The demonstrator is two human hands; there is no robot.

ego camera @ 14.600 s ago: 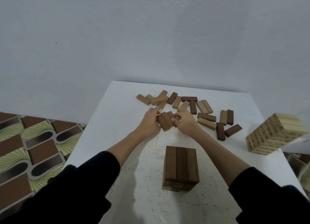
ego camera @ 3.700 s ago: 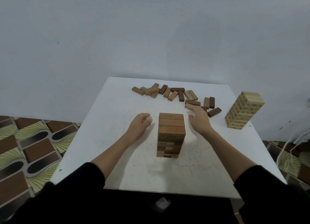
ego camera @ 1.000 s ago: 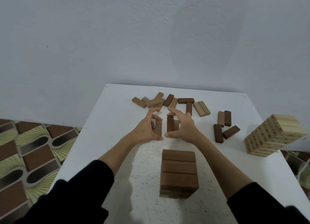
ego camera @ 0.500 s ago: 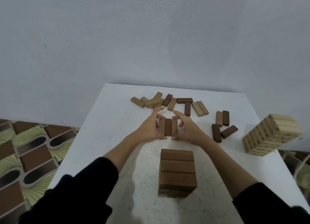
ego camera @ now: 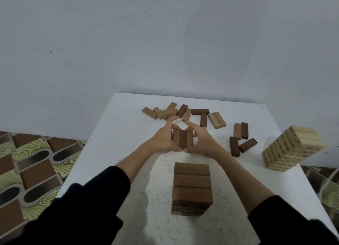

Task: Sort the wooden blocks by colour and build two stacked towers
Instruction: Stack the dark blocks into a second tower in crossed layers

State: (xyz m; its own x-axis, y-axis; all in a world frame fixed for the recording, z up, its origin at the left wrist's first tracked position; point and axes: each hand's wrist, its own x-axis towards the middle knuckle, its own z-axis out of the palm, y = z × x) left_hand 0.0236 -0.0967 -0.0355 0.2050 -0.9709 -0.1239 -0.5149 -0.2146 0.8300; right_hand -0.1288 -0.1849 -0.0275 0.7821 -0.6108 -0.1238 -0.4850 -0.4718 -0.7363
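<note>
Gripping: left hand [ego camera: 163,138] and right hand [ego camera: 201,142] squeeze three blocks [ego camera: 183,138] together
Tower [ego camera: 191,187]: near, on counter [ego camera: 113,134]
Loose blocks [ego camera: 183,112]: far

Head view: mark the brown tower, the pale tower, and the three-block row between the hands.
brown tower [ego camera: 191,182], head view, top layer.
pale tower [ego camera: 291,149], head view, side face.
three-block row [ego camera: 183,138], head view, dark middle block.

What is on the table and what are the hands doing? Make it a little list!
left hand: grips three blocks from the left
right hand: grips them from the right
three blocks: side by side, dark one in middle
brown tower: near, centre
pale tower: right edge
loose blocks: scattered at the far side
table: white
</note>
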